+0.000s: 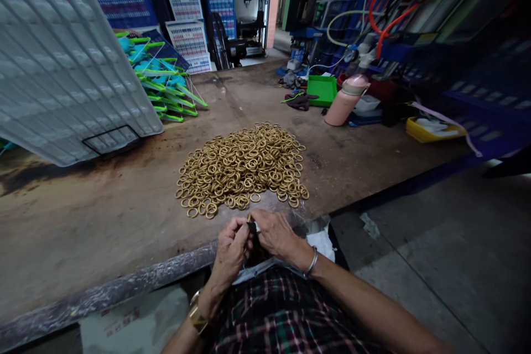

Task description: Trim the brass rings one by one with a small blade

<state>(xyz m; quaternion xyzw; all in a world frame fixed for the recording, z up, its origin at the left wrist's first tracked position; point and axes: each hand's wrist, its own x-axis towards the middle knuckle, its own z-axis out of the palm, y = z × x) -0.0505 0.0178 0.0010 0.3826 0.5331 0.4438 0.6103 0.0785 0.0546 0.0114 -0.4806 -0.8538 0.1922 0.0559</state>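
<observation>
A big heap of brass-coloured rings (249, 163) lies on the brown tabletop, just beyond my hands. Close to the table's front edge, my left hand (233, 249) and my right hand (277, 234) meet with fingers closed. Between their fingertips the edge of one brass ring (249, 217) shows, pinched from both sides. A small black piece (251, 227) sits right by it; whether it is a finger cover or a separate part I cannot tell. Most of the held ring is hidden by fingers. A white cloth or bag (321, 243) lies beside my right wrist.
A translucent plastic bin (74, 66) stands tilted on the left, with green and blue plastic pieces (170, 86) behind it. Toward the back right are a green tray (322, 90), a pink bottle (345, 102) and a yellow container (433, 130). Orange hoses (375, 5) hang above.
</observation>
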